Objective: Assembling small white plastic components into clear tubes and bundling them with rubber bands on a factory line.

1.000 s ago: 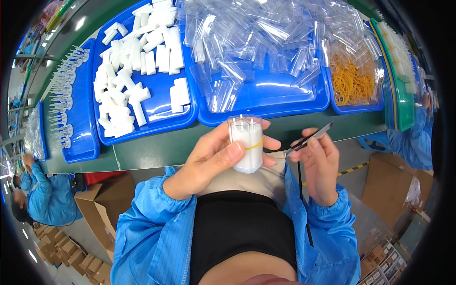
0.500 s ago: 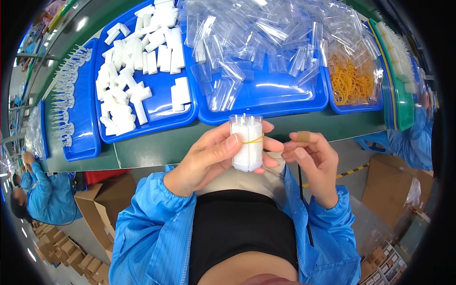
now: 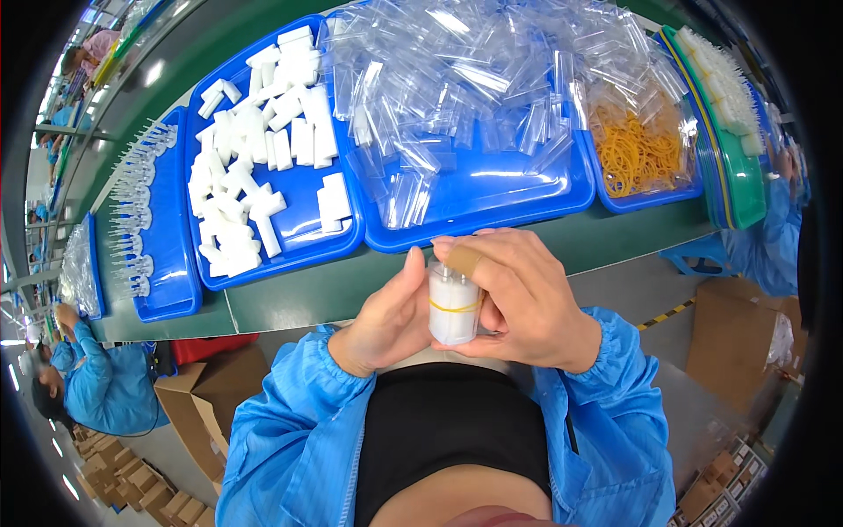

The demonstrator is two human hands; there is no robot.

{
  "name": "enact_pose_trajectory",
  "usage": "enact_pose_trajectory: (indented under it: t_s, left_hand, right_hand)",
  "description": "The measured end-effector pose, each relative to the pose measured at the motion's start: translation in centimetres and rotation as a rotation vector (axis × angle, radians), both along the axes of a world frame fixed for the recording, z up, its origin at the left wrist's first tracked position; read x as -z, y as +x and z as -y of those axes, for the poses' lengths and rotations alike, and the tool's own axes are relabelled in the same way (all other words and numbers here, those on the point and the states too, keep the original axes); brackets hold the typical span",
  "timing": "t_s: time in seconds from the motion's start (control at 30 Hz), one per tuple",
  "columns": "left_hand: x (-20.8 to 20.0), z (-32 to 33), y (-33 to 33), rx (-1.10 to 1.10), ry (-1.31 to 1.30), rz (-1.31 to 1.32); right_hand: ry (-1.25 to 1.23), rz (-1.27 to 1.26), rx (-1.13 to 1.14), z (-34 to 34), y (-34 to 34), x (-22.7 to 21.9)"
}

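Along the green table (image 3: 290,300) stand a wide blue tray (image 3: 500,189) of clear plastic sleeves (image 3: 413,97), a narrower blue tray (image 3: 303,186) of white blocks (image 3: 233,198) and a smaller one with yellow rubber bands (image 3: 645,154). Before them, the right hand (image 3: 531,299) curls its fingers round the top and side of a clear-cased white bundle (image 3: 452,325); the left hand (image 3: 386,323) cups the other side, thumb spread, its hidden fingers' grip impossible to tell. A yellow band (image 3: 454,308) circles the bundle. The step seems to be steadying it, calling next for even, gentle pressure
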State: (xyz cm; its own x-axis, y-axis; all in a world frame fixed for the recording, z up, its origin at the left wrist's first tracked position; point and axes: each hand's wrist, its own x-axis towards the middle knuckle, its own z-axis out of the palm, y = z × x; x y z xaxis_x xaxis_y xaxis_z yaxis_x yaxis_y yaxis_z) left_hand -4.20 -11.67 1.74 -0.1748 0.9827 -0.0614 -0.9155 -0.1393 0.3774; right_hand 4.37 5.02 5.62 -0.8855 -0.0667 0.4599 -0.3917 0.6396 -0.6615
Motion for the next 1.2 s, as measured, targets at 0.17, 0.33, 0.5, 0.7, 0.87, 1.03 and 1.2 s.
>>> enact_pose_trajectory:
  t_s: [0.17,0.33,0.5,0.7,0.87,1.03,1.2]
  left_hand:
    - [-0.1,-0.3,-0.4,-0.023,0.008,0.049]
    - [0.2,-1.5,-0.4,0.022,0.077,0.1]
    - [-2.1,-0.2,-0.2,-0.022,-0.334,-0.479]
    - [-2.8,-1.4,-0.2,0.009,-0.262,-0.624]
    - [-4.0,-0.1,-1.7,0.049,-0.242,-0.738]
    - [-5.3,0.1,-1.4,-0.138,-0.353,-0.818]
    - [-6.2,-0.4,-1.7,-0.221,-0.418,-0.853]
  right_hand:
    - [-0.047,0.017,0.052,0.6,-0.8,0.2]
    - [-0.068,0.095,0.028,-0.5,-0.5,-0.5]
    - [-0.185,0.126,-0.07,-2.4,0.4,-0.5]
    - [-0.272,0.045,0.087,-5.6,2.2,-3.2]
    - [-0.219,-0.277,0.962,-18.2,4.8,-5.2]
    - [0.061,-0.436,1.365,-36.3,11.8,-4.7]
    - [0.212,-0.101,1.587,-43.1,13.3,-3.5]
